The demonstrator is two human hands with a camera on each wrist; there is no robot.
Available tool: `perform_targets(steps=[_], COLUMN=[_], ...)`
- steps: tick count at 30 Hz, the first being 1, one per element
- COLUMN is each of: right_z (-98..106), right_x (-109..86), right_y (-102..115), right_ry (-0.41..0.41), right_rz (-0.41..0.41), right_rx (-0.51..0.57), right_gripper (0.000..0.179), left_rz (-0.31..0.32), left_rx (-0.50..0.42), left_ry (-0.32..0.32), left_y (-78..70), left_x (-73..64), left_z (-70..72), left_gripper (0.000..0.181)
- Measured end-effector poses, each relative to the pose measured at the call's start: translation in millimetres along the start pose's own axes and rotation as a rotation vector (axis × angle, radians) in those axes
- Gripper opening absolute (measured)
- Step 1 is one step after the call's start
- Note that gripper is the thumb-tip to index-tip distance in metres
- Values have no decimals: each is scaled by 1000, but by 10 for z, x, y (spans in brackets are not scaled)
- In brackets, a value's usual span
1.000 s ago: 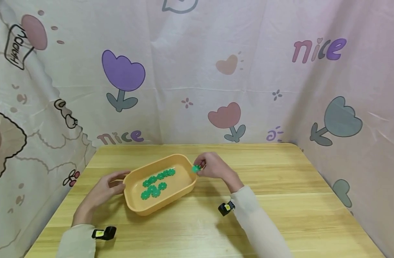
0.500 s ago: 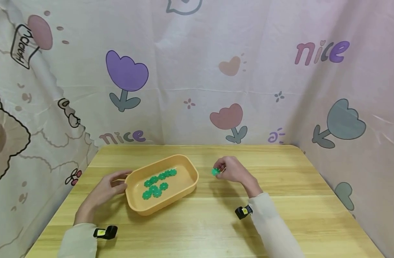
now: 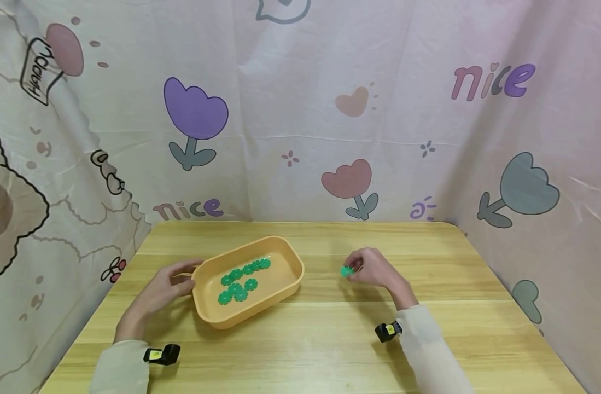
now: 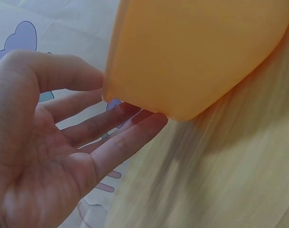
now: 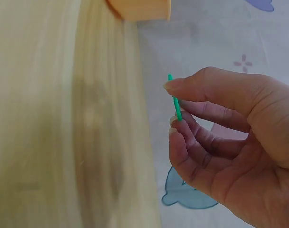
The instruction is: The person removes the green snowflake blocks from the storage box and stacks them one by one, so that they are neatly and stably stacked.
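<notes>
My right hand (image 3: 379,268) pinches a small green notched disc (image 3: 346,271) between thumb and fingertips, over the table to the right of the yellow tray. In the right wrist view, the disc (image 5: 176,99) shows edge-on as a thin green strip. My left hand (image 3: 161,290) touches the left end of the yellow tray (image 3: 251,316) with its thumb and fingertips. Seen from the left wrist, the fingers (image 4: 120,145) reach out rather straight to the tray's edge. Several green notched discs (image 3: 234,289) lie inside the tray, some overlapping in a row along its far side.
The tray stands on a light wooden table (image 3: 300,355), left of the middle. Behind and beside the table hangs a pale cloth (image 3: 280,98) printed with flowers and words. Each sleeved wrist bears a small black camera (image 3: 162,354).
My right hand has moved rightward from the tray's right end, carrying the green disc. The left hand stays at the tray's left end, and the view has shifted slightly.
</notes>
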State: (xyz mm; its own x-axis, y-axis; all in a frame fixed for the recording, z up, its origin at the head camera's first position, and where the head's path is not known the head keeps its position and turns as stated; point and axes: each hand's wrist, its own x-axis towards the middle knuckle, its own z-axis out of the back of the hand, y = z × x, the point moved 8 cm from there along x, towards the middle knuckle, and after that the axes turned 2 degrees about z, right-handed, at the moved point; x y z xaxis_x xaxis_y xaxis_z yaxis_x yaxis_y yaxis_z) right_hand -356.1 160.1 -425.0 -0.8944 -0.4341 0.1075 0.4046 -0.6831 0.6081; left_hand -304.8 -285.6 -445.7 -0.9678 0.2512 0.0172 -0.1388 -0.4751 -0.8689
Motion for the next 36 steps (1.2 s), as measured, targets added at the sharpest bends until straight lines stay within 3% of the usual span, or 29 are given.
perform_targets(steps=[16, 36], right_z=[-77, -136], right_x=[-78, -116], right_y=[-341, -435], right_ry=[25, 75], right_rz=[-99, -91], right_rx=[22, 2], right_gripper=[22, 19], left_rz=[3, 35], left_rx=[-9, -19], left_ry=[1, -3], left_y=[24, 49], left_x=[0, 18], left_z=[6, -11], left_gripper=[50, 51])
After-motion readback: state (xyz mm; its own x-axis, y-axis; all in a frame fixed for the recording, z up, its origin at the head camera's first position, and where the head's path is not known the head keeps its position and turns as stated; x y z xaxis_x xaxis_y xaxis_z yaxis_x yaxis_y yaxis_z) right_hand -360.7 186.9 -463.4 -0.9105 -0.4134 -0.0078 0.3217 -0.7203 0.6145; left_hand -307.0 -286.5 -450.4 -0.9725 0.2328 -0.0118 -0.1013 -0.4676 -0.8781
